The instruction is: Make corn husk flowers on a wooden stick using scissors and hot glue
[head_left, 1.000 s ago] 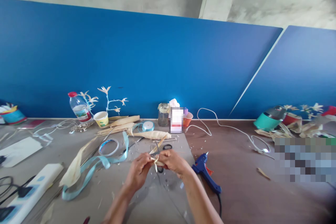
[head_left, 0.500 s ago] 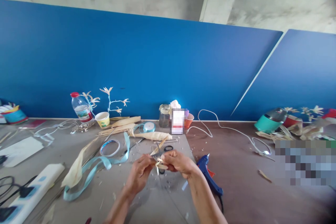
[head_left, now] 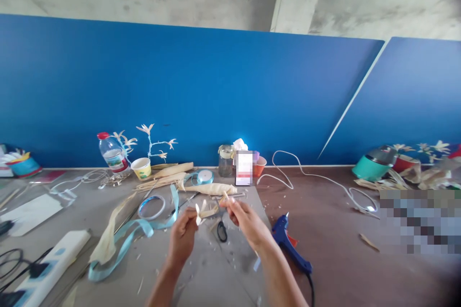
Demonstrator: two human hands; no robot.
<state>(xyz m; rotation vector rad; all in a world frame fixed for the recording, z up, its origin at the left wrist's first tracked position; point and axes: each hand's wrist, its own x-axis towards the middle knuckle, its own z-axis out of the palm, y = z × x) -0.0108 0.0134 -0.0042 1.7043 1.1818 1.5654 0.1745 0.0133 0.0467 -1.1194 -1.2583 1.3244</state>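
My left hand (head_left: pixel 184 232) pinches a small pale husk flower (head_left: pixel 198 214), its petals sticking up past the fingertips. Fingers closed, my right hand (head_left: pixel 242 215) grips a narrow piece of dried husk (head_left: pixel 226 195) just to the right of the flower. Between and below the hands, scissors (head_left: pixel 222 231) lie on the grey tabletop, a black handle loop showing. Behind them is a long rolled corn husk (head_left: pixel 209 188). A blue glue gun (head_left: pixel 290 242) rests to the right of my right wrist.
Light blue ribbon (head_left: pixel 137 228), a tape roll (head_left: pixel 151 207) and a husk (head_left: pixel 111 230) lie left of my hands. A white power strip (head_left: pixel 54 266) is at the near left. Along the back stand a bottle (head_left: pixel 113 156), a yellow cup (head_left: pixel 141 168) and a glass jar (head_left: pixel 225 160).
My hands have moved apart from close together. The flower now shows at my left fingertips, and my right hand has come away with a husk piece. The scissors' handle is more exposed.
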